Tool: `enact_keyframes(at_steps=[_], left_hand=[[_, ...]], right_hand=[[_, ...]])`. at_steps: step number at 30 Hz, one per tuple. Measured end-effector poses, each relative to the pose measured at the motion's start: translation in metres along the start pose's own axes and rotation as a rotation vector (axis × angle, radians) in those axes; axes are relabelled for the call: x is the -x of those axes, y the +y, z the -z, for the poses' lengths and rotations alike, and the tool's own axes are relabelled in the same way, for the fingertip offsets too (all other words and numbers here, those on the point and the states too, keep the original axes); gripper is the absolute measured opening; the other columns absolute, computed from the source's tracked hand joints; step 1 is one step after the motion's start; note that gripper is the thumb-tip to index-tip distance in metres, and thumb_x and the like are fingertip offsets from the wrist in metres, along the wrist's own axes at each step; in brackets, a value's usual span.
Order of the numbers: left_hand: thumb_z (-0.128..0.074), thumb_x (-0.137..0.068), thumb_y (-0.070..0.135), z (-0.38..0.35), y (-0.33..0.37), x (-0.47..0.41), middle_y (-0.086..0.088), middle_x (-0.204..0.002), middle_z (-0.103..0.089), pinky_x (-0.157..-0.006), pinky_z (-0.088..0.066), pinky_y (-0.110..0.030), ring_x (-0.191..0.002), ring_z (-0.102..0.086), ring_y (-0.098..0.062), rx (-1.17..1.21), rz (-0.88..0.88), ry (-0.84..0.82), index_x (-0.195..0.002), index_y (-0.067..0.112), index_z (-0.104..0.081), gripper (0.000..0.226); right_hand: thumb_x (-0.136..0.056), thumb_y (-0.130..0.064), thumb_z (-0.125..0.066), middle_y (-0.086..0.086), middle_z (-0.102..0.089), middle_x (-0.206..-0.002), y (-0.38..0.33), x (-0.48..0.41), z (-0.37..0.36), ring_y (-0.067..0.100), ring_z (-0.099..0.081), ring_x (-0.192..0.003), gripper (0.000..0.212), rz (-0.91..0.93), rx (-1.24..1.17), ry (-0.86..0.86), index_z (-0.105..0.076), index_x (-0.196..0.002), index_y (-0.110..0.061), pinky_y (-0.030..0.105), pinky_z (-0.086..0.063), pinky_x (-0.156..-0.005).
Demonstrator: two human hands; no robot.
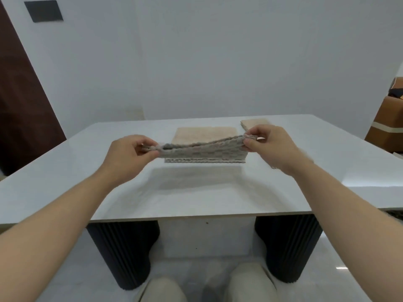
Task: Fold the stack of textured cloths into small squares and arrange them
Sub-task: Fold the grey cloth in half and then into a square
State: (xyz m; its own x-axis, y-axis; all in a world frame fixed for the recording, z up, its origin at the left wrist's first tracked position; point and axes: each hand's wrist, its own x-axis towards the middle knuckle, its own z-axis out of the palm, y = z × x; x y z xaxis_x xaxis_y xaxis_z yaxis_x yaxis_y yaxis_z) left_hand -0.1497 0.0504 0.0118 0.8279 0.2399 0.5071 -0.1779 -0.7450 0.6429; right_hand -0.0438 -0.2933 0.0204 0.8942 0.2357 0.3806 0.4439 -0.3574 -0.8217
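A grey-beige textured cloth [202, 150] hangs stretched between my hands just above the white table [196, 197]. My left hand [128, 154] pinches its left corner. My right hand [268, 144] pinches its right corner, slightly higher. The cloth's lower edge rests on or just over a low stack of similar cloths [205, 160]. Behind it a beige cloth [204, 134] lies flat. A small folded beige cloth [254, 123] sits at the far right of the table, partly hidden by my right hand.
The table's near edge [174, 216] runs across the lower view, with dark ribbed legs [122, 253] beneath it. My knees show at the bottom. A brown cabinet [388, 123] stands at the right, and a dark door at the left.
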Motion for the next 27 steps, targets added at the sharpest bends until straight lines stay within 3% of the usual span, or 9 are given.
enact_keyframes(at_steps=[2,6,9,13,16,19,23,27], left_hand=[[-0.082,-0.084,0.020,-0.013,-0.015,0.028,0.015,-0.097,-0.073,-0.081,-0.054,-0.014,-0.086,-0.068,0.003,-0.018,-0.088,-0.027,-0.093,0.031,-0.076,0.016],[-0.080,-0.086,0.024,-0.029,-0.040,0.068,0.024,-0.098,-0.071,-0.089,-0.049,-0.014,-0.095,-0.064,0.009,-0.101,-0.056,-0.121,-0.091,0.045,-0.070,0.023],[-0.077,-0.088,0.029,-0.030,-0.043,0.080,0.022,-0.101,-0.072,-0.091,-0.051,-0.023,-0.097,-0.065,0.005,-0.122,-0.072,-0.141,-0.100,0.033,-0.076,0.012],[-0.074,-0.088,0.042,-0.027,-0.046,0.081,0.026,-0.100,-0.070,-0.086,-0.050,-0.029,-0.098,-0.061,-0.002,-0.264,-0.175,-0.214,-0.100,0.035,-0.076,0.014],[-0.064,-0.083,0.055,-0.023,-0.048,0.080,0.031,-0.100,-0.069,-0.081,-0.047,-0.022,-0.098,-0.056,0.001,-0.314,-0.226,-0.256,-0.097,0.039,-0.076,0.024],[-0.062,-0.080,0.059,-0.022,-0.048,0.076,0.032,-0.100,-0.070,-0.080,-0.043,-0.017,-0.098,-0.054,0.003,-0.316,-0.256,-0.262,-0.088,0.038,-0.078,0.027],[-0.060,-0.078,0.061,-0.018,-0.049,0.072,0.032,-0.101,-0.070,-0.082,-0.045,-0.022,-0.098,-0.055,0.002,-0.317,-0.247,-0.300,-0.081,0.038,-0.079,0.030],[-0.057,-0.080,0.064,-0.017,-0.045,0.067,0.031,-0.094,-0.071,-0.085,-0.046,-0.032,-0.095,-0.054,0.001,-0.416,-0.266,-0.326,-0.073,0.039,-0.078,0.034]], right_hand=[[-0.092,-0.023,-0.071,-0.014,-0.071,-0.083,0.013,0.024,-0.006,-0.004,-0.064,-0.066,0.006,0.057,0.163,0.018,-0.073,-0.095,-0.028,0.013,-0.042,-0.061],[-0.094,-0.021,-0.070,-0.023,-0.068,-0.095,0.042,0.066,-0.018,-0.017,-0.061,-0.085,0.017,0.098,0.264,-0.114,-0.074,-0.109,-0.028,0.002,-0.043,-0.077],[-0.095,-0.022,-0.069,-0.021,-0.069,-0.099,0.057,0.083,-0.020,-0.006,-0.064,-0.095,0.018,0.091,0.329,-0.134,-0.076,-0.112,-0.025,0.016,-0.050,-0.089],[-0.095,-0.021,-0.067,-0.018,-0.069,-0.103,0.063,0.094,-0.021,0.003,-0.062,-0.101,0.019,0.125,0.417,-0.160,-0.074,-0.112,-0.024,0.020,-0.048,-0.092],[-0.091,-0.020,-0.068,-0.015,-0.072,-0.104,0.065,0.096,-0.022,0.012,-0.059,-0.104,0.019,0.213,0.560,-0.152,-0.075,-0.107,-0.024,0.032,-0.049,-0.090],[-0.088,-0.022,-0.069,-0.019,-0.072,-0.104,0.065,0.095,-0.021,0.011,-0.057,-0.105,0.018,0.201,0.568,-0.130,-0.076,-0.104,-0.027,0.038,-0.050,-0.092],[-0.086,-0.025,-0.068,-0.024,-0.071,-0.103,0.067,0.093,-0.021,0.009,-0.057,-0.106,0.014,0.179,0.532,-0.118,-0.075,-0.097,-0.030,0.044,-0.048,-0.096],[-0.077,-0.045,-0.045,-0.024,-0.070,-0.094,0.058,0.092,-0.023,0.010,-0.055,-0.107,0.025,0.159,0.620,-0.129,-0.066,-0.072,-0.032,0.043,-0.042,-0.095]])
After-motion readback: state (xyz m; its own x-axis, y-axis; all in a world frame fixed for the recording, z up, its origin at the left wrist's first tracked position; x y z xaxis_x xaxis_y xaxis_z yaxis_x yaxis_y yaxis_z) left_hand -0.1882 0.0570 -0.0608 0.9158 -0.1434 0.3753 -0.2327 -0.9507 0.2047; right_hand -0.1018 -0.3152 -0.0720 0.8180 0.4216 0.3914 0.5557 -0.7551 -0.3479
